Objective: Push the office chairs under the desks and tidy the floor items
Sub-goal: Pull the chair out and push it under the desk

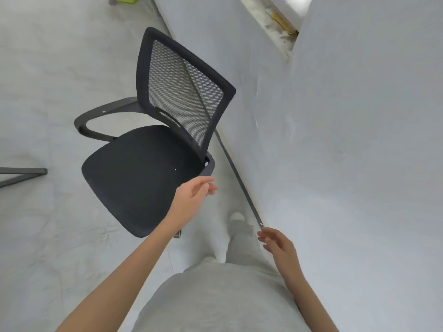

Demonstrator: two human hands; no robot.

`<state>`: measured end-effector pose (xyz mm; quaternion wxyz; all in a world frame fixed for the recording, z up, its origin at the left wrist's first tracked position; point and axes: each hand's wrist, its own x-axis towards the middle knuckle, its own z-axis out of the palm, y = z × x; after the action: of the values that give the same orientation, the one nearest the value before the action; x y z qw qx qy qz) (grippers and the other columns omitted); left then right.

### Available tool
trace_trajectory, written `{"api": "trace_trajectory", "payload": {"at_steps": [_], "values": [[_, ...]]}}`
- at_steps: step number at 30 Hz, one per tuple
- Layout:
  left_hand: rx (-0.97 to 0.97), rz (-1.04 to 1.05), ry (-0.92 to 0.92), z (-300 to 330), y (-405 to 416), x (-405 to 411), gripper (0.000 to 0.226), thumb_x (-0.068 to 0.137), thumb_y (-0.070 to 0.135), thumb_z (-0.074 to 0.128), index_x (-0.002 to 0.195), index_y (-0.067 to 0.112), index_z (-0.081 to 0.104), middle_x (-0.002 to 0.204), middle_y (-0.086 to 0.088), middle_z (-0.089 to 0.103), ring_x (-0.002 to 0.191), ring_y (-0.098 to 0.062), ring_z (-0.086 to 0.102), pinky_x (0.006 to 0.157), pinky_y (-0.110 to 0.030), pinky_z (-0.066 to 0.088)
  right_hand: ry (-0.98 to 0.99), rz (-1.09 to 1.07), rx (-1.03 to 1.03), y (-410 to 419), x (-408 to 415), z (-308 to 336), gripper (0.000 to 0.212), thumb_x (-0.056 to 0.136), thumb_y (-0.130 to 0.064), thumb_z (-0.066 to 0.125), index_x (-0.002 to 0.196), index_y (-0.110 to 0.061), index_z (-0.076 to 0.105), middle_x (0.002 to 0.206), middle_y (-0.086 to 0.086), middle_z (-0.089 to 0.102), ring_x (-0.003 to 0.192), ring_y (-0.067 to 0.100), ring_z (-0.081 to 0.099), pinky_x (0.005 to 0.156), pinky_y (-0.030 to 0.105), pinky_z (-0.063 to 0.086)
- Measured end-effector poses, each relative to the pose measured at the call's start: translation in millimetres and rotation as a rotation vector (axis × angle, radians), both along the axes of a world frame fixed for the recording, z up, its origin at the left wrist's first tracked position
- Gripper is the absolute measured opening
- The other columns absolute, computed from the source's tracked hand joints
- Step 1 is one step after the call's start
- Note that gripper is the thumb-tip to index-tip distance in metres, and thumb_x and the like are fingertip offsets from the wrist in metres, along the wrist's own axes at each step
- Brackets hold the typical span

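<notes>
Chair (143, 173) just beside left hand (191, 197), grip relaxed, empty; right hand (279, 243) likewise, apart.

Person seen from above, wearing a plain light grey short-sleeved top (215, 300), soft knit fabric, no print or logo visible. Both forearms bare, no sleeves reaching them, no watch, rings or bracelets visible. Left hand (191, 200) and right hand (279, 244) bare, no gloves. Light grey trousers (239, 245) matching the top, loose fit. One dark shoe with white toe cap (239, 222) shows below the trouser leg; blurred, details unclear.
</notes>
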<state>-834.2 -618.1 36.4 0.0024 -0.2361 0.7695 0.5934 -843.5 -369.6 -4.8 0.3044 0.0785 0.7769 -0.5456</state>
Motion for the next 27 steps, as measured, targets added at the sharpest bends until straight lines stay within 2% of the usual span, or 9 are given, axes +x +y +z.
{"api": "trace_trajectory", "payload": {"at_steps": [6, 10, 13, 16, 18, 19, 22, 25, 27], "values": [[0.052, 0.289, -0.035, -14.8, -8.0, -50.6, 0.025, 0.094, 0.009, 0.043, 0.100, 0.024, 0.063, 0.084, 0.012, 0.072, 0.080, -0.001, 0.066, 0.076, -0.012, 0.049, 0.049, 0.287, -0.040, -77.1, -149.8, 15.0, 0.026, 0.089, -0.002, 0.049, 0.098, -0.021, 0.065, 0.103, -0.001, 0.070, 0.096, 0.006, 0.064, 0.087, 0.021, 0.049], [0.096, 0.504, -0.115, -20.2, -16.7, -80.2, 0.029, 0.094, 0.008, 0.044, 0.095, 0.031, 0.063, 0.085, 0.018, 0.072, 0.082, -0.004, 0.067, 0.077, -0.020, 0.048, 0.238, 0.517, -0.074, -159.5, -254.6, 45.9, 0.026, 0.088, -0.002, 0.049, 0.099, -0.020, 0.065, 0.099, -0.010, 0.066, 0.087, -0.014, 0.057, 0.082, 0.005, 0.043], [0.063, 0.563, -0.120, -11.7, -30.8, -110.2, 0.027, 0.094, 0.009, 0.044, 0.098, 0.027, 0.063, 0.087, 0.010, 0.073, 0.083, 0.000, 0.066, 0.080, -0.019, 0.049, 0.434, 0.528, -0.077, -226.3, -318.7, 68.0, 0.029, 0.087, 0.001, 0.047, 0.104, -0.015, 0.064, 0.095, -0.010, 0.063, 0.086, 0.000, 0.058, 0.076, 0.003, 0.042], [0.036, 0.573, -0.111, -7.2, -47.4, -143.7, 0.025, 0.094, 0.008, 0.043, 0.103, 0.021, 0.062, 0.091, 0.011, 0.069, 0.081, 0.005, 0.064, 0.075, -0.009, 0.046, 0.643, 0.626, 0.062, -286.5, -371.0, 75.8, 0.034, 0.090, -0.004, 0.043, 0.122, -0.005, 0.054, 0.122, 0.009, 0.058, 0.113, 0.023, 0.052, 0.098, 0.025, 0.035], [0.000, 0.539, -0.111, -7.6, -57.3, -163.9, 0.024, 0.094, 0.009, 0.044, 0.106, 0.018, 0.062, 0.090, 0.014, 0.067, 0.082, 0.004, 0.064, 0.073, -0.002, 0.043, 0.562, 0.727, 0.205, -319.2, -397.1, 71.3, 0.039, 0.094, -0.011, 0.039, 0.131, 0.000, 0.042, 0.132, 0.016, 0.050, 0.122, 0.029, 0.045, 0.101, 0.033, 0.032], [-0.008, 0.521, -0.118, -7.5, -61.0, -172.4, 0.024, 0.093, 0.009, 0.045, 0.108, 0.017, 0.062, 0.090, 0.013, 0.067, 0.085, 0.002, 0.063, 0.073, 0.000, 0.042, 0.439, 0.743, 0.236, -330.5, -403.5, 70.6, 0.038, 0.095, -0.015, 0.037, 0.128, 0.002, 0.044, 0.128, 0.017, 0.051, 0.120, 0.030, 0.046, 0.098, 0.034, 0.034], [-0.027, 0.505, -0.132, -5.7, -65.1, -189.3, 0.026, 0.092, 0.008, 0.045, 0.112, 0.014, 0.060, 0.098, 0.005, 0.067, 0.094, -0.007, 0.061, 0.072, 0.002, 0.042, 0.038, 0.671, 0.143, -344.8, -403.5, 66.8, 0.032, 0.094, -0.028, 0.039, 0.110, -0.004, 0.054, 0.102, 0.010, 0.056, 0.098, 0.026, 0.054, 0.082, 0.035, 0.043], [-0.050, 0.513, -0.111, -2.4, -64.6, -197.8, 0.029, 0.091, 0.006, 0.046, 0.117, 0.011, 0.058, 0.111, -0.002, 0.065, 0.101, -0.010, 0.059, 0.074, 0.004, 0.039, -0.097, 0.595, 0.048, -340.0, -394.3, 69.9, 0.029, 0.093, -0.033, 0.039, 0.089, -0.011, 0.057, 0.081, 0.003, 0.058, 0.071, 0.018, 0.055, 0.063, 0.028, 0.047], [-0.065, 0.510, -0.111, 0.6, -62.4, -199.4, 0.031, 0.091, 0.008, 0.048, 0.122, 0.011, 0.054, 0.120, -0.003, 0.062, 0.109, -0.012, 0.056, 0.084, -0.002, 0.040, -0.128, 0.575, 0.013, -332.4, -385.4, 70.8, 0.030, 0.094, -0.032, 0.037, 0.074, -0.016, 0.053, 0.067, 0.000, 0.053, 0.058, 0.013, 0.050, 0.049, 0.022, 0.040]]}}
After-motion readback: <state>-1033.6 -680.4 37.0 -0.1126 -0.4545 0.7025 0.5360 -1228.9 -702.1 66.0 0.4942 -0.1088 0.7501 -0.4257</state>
